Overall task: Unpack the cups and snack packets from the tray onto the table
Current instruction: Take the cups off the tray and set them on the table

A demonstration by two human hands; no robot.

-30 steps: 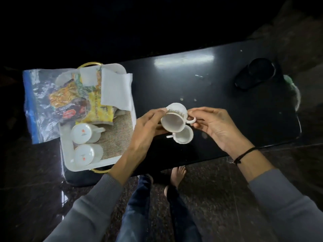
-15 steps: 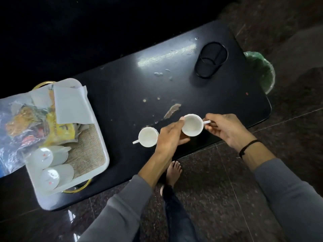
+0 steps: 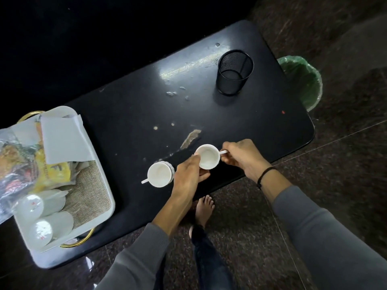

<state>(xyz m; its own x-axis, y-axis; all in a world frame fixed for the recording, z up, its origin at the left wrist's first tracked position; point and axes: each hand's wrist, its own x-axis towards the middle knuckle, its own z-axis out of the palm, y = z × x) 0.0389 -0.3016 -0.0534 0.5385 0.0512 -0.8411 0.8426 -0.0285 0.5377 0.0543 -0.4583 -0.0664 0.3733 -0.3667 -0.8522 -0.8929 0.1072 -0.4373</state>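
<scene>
While both hands close on it, a white cup (image 3: 208, 156) sits upright, mouth up, near the front edge of the black table (image 3: 129, 114); whether its base touches the tabletop cannot be told. The left hand (image 3: 188, 174) grips the cup's near-left side with fingers curled around the wall, and the right hand (image 3: 243, 156) pinches the thin handle that sticks out to the right. Just to the left, a second white cup (image 3: 160, 174) stands on the table by itself, its handle pointing down-left, close beside the left hand. Farther left, at the table's end, a white tray (image 3: 106, 185) with gold handles has a burlap liner (image 3: 90, 195); two more white cups (image 3: 41, 216) lie on their sides in its near corner. Yellow snack packets (image 3: 52, 170) and a clear plastic bag of snacks (image 3: 14, 164) fill the far part of the tray, with a folded white paper (image 3: 62, 141) resting on top. Well apart, toward the far right of the table, a black mesh holder (image 3: 234, 72) stands upright. Beyond the table's right end, a bin with a green liner (image 3: 303, 80) sits on the dark stone floor (image 3: 314, 164). Grey sleeves cover both forearms, and a dark band circles the right wrist.
</scene>
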